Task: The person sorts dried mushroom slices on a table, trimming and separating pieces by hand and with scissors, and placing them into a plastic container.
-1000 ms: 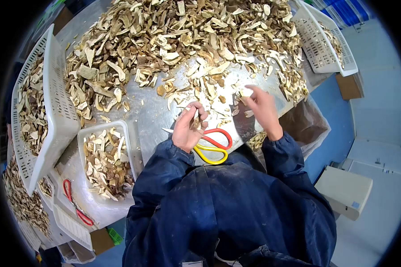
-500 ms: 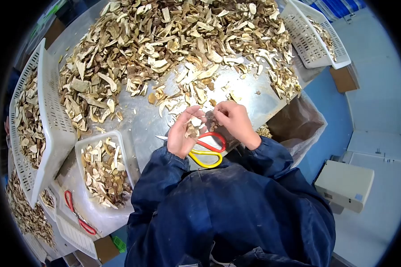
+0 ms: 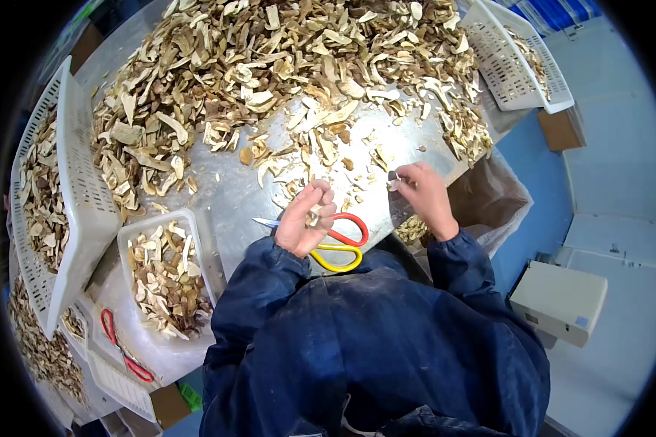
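My left hand [image 3: 304, 222] is palm up over the near table edge, its fingers curled round dried mushroom slices [image 3: 313, 216], which show only in part. Scissors [image 3: 340, 258] with one red and one yellow handle lie beneath that hand, the blade tip poking out to its left. My right hand [image 3: 428, 198] is apart from it, by the table's right corner. Its thumb and forefinger pinch a small pale mushroom piece [image 3: 393, 185]. Loose slices and crumbs [image 3: 348, 198] lie on the metal table [image 3: 237, 191] between and beyond both hands.
A large heap of dried mushroom slices [image 3: 270, 65] covers the far table. White baskets [image 3: 87, 182] stand left and far right. A clear tub [image 3: 205, 251] of slices and red-handled scissors [image 3: 124, 353] are at left. A lined bin [image 3: 499, 197] opens below the right edge.
My right hand has moved right, away from my left hand, with a small piece in its fingertips. The left fingers have curled further over the slices.
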A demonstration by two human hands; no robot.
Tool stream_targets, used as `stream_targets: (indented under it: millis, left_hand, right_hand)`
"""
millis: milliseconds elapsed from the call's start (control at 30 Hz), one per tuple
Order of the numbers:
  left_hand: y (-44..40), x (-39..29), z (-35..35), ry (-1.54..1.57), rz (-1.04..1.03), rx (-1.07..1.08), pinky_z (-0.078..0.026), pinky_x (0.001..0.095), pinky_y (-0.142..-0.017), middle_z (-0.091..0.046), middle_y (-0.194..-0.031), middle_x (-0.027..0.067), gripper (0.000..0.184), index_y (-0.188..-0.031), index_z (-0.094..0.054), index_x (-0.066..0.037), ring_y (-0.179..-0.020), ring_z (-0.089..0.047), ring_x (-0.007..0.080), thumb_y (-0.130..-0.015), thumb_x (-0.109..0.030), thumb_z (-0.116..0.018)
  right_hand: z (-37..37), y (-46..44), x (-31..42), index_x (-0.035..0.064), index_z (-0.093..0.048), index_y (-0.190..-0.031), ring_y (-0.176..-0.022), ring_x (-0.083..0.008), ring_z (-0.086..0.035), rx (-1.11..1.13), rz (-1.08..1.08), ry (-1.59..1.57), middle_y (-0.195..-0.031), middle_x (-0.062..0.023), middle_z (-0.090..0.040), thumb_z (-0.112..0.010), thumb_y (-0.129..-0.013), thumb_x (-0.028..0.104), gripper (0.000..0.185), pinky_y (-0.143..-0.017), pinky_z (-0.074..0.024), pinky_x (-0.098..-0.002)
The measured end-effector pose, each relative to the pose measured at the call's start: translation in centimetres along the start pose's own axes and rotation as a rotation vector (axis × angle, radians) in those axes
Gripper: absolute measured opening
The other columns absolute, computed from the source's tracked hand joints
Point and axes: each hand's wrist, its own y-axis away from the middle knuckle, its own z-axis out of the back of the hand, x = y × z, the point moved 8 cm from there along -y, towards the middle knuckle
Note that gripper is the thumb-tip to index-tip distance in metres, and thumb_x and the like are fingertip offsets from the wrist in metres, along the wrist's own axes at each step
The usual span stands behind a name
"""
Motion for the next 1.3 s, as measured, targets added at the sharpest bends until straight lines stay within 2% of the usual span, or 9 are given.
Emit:
stream_targets:
  millis: [233,267,433,533,667,933,1067,1133,1300]
  left_hand:
    - [0.3,0.6,-1.2,-0.27,0.064,0.02,-0.035,0.0185,-0.054,-0.045,-0.081,-0.0017,0.01,-0.095,-0.05,-0.01,-0.068,-0.042,0.0061,-0.094,-0.02,-0.049]
    - [0.4,0.8,-1.5,-0.312,0.078,0.026,-0.035,0.0189,-0.053,-0.045,-0.079,-0.0014,0.014,-0.093,-0.05,-0.008,-0.067,-0.042,0.0064,-0.095,-0.022,-0.048]
    - [0.5,1.0,-2.0,-0.226,0.118,0.089,-0.031,0.0178,-0.048,-0.042,-0.078,-0.0009,0.025,-0.093,-0.049,-0.006,-0.064,-0.039,0.0065,-0.099,-0.027,-0.038]
    - [0.3,1.2,-1.5,-0.113,0.134,0.102,-0.03,0.0174,-0.047,-0.042,-0.078,-0.0004,0.028,-0.095,-0.049,-0.006,-0.064,-0.039,0.0068,-0.099,-0.03,-0.036]
    - [0.1,0.8,-1.3,-0.133,0.098,0.028,-0.031,0.0173,-0.047,-0.043,-0.079,-0.0001,0.029,-0.097,-0.049,-0.006,-0.064,-0.04,0.0071,-0.099,-0.032,-0.036]
    - [-0.2,-0.5,-0.5,-0.099,-0.03,-0.042,-0.037,0.0199,-0.054,-0.049,-0.081,-0.0011,0.023,-0.108,-0.052,-0.005,-0.07,-0.046,0.0087,-0.095,-0.022,-0.043]
    - [0.2,-1.4,-0.3,-0.092,-0.142,-0.124,-0.044,0.025,-0.075,-0.053,-0.102,0.0028,0.035,-0.126,-0.046,-0.005,-0.092,-0.051,0.0121,-0.096,-0.022,-0.045]
    - [0.0,-1.9,-0.6,-0.072,-0.22,-0.048,-0.042,0.0311,-0.094,-0.05,-0.119,0.0051,0.043,-0.135,-0.037,-0.006,-0.11,-0.049,0.0151,-0.096,-0.021,-0.044]
    - [-0.2,-1.7,-0.6,-0.037,-0.241,-0.054,-0.04,0.0371,-0.099,-0.047,-0.122,0.0058,0.042,-0.135,-0.036,-0.006,-0.11,-0.049,0.0168,-0.096,-0.017,-0.046]
  right_hand:
    - [-1.1,0.3,-2.1,0.0019,-0.057,-0.082,-0.065,-0.0256,-0.057,0.107,-0.055,0.0,-0.073,-0.0123,-0.058,-0.065,-0.078,0.014,0.015,-0.061,-0.0443,-0.0321]
    - [0.0,0.2,-3.3,0.0041,-0.06,-0.08,-0.069,-0.0338,-0.059,0.092,-0.102,0.006,-0.072,-0.0166,-0.06,-0.063,-0.077,0.021,0.017,-0.061,-0.045,-0.0395]
    - [6.5,0.8,-9.1,0.0024,-0.065,-0.089,-0.076,-0.0339,-0.063,0.016,-0.383,0.673,-0.08,-0.0166,-0.065,-0.066,-0.075,0.028,0.029,-0.065,-0.0492,-0.039]
    - [6.4,-1.4,-6.2,0.0015,-0.065,-0.093,-0.08,-0.0318,-0.064,-0.201,-0.313,0.288,-0.086,-0.0162,-0.066,-0.067,-0.076,0.026,0.03,-0.068,-0.0502,-0.0381]
    - [-1.5,-5.2,3.7,0.0026,-0.066,-0.087,-0.075,-0.0311,-0.062,-0.015,-0.021,-0.164,-0.082,-0.0161,-0.065,-0.062,-0.079,0.024,0.023,-0.068,-0.0488,-0.0358]
    - [-6.6,-7.8,8.3,0.0042,-0.061,-0.083,-0.066,-0.0353,-0.06,-0.023,0.026,0.225,-0.079,-0.016,-0.059,-0.062,-0.076,0.03,0.027,-0.061,-0.0478,-0.0423]
    - [-7.6,-8.4,2.8,0.0038,-0.063,-0.086,-0.054,-0.0096,-0.048,0.226,-0.118,-0.386,-0.06,-0.0042,-0.052,-0.061,-0.079,0.022,0.02,-0.05,-0.0384,-0.0255]
    - [-7.2,-7.1,3.3,0.0042,-0.063,-0.085,-0.054,-0.0061,-0.046,0.341,-0.282,-0.697,-0.062,0.0007,-0.052,-0.06,-0.082,0.019,0.015,-0.048,-0.0339,-0.0213]
    - [-6.3,-4.4,7.7,0.0051,-0.062,-0.083,-0.055,-0.0011,-0.042,0.593,-0.288,-0.935,-0.064,0.0063,-0.05,-0.059,-0.086,0.016,0.012,-0.047,-0.028,-0.0171]
